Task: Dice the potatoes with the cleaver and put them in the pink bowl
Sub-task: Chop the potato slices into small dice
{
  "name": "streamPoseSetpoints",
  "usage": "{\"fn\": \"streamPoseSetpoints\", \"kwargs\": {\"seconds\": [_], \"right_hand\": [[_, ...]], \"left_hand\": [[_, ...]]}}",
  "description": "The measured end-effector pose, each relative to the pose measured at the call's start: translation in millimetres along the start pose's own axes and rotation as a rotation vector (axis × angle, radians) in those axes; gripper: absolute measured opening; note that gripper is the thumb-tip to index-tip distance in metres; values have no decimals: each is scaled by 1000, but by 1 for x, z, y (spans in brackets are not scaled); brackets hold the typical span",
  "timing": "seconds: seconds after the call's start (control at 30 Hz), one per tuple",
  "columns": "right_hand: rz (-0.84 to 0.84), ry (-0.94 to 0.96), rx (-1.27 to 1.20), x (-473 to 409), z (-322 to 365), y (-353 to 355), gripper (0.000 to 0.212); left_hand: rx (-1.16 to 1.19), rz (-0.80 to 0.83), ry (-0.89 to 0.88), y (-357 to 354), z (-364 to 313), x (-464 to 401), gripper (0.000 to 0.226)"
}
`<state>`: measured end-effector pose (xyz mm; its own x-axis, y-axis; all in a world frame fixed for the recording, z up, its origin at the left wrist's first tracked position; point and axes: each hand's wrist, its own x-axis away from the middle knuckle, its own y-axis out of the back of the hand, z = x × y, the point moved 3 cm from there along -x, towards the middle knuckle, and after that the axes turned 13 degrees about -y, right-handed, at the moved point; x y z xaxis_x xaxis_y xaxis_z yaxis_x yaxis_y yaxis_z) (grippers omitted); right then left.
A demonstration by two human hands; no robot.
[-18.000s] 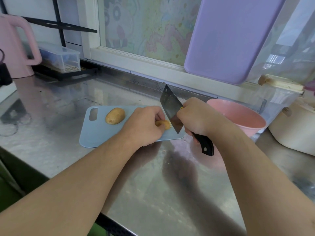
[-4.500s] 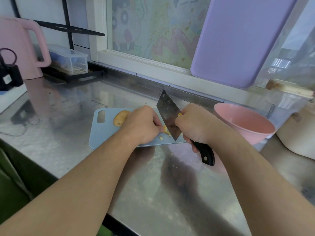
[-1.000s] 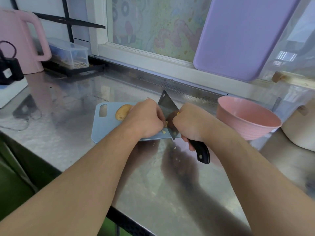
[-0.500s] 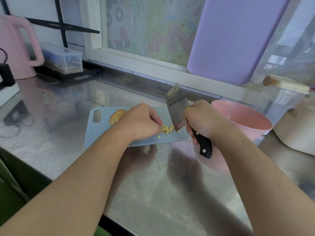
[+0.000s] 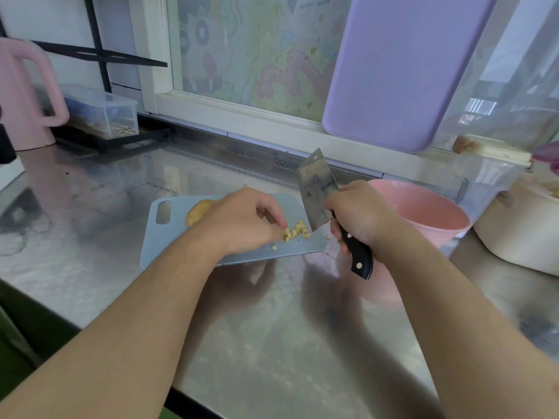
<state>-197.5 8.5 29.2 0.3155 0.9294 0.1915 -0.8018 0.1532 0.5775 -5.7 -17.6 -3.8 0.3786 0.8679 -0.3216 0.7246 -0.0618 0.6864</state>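
Now the right hand point(image 5: 360, 216) squeezes the heavy cleaver point(image 5: 317, 195) beside the pink bowl point(image 5: 423, 213). Left hand point(image 5: 242, 222) fingers curl at tiny, wet, slippery potato bits point(image 5: 295, 231); scoop them together.

The cleaver point(image 5: 317, 195), which a second ago stood down on the blue board point(image 5: 169, 237) between the hands, is now lifted clear and tilted. The potato piece has become a small heap of dice point(image 5: 295, 231), uncovered beside the left hand's point(image 5: 242, 222) fingertips.
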Motion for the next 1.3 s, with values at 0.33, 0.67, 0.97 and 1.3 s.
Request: {"fn": "streamPoseSetpoints", "kwargs": {"seconds": [0.33,0.67,0.97,1.3], "right_hand": [[20,31,20,-1,-1,1,12],[-69,256,373,9,12,0,16],[-174,481,771,24,22,-6,14],[-122,582,799,25,20,-11,19]], "left_hand": [[-123,-103,-79,-9,10,-7,9],[262,-347,-68,0,5,-10,21],[80,-452,-386,11,-12,0,15],[-141,-72,-182,3,-16,-12,33]]}}
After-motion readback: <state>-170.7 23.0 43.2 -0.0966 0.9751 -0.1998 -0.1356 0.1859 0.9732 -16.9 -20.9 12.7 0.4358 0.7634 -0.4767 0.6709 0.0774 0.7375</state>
